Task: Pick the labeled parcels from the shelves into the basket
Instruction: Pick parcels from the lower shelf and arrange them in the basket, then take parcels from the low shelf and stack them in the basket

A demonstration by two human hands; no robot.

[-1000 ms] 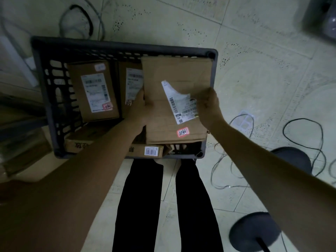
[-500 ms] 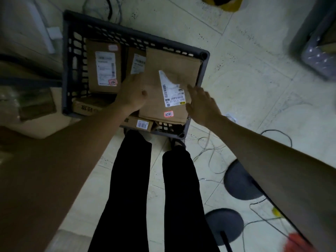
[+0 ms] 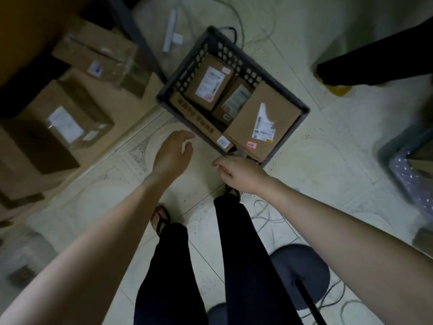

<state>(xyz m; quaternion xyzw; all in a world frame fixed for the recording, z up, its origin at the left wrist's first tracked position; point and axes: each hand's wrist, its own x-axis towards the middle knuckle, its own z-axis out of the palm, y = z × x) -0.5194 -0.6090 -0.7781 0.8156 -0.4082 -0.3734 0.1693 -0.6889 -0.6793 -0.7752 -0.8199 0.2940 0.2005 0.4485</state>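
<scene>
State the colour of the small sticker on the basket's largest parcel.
The sticker is pinkish red; head view.

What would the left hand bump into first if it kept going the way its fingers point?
Probably the long printed box along the near side of the basket, just ahead of the left hand; depth is unclear, so it might pass above.

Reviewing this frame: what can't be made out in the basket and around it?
Head view only.
Label print on the flat parcel: too small and blurred to read.
The middle parcel: partly covered by the flat parcel.
Floor of the basket: hidden under parcels.
The shelf boxes: motion-blurred, labels illegible.
The grey crate: cut off by the right edge, contents unclear.
</scene>
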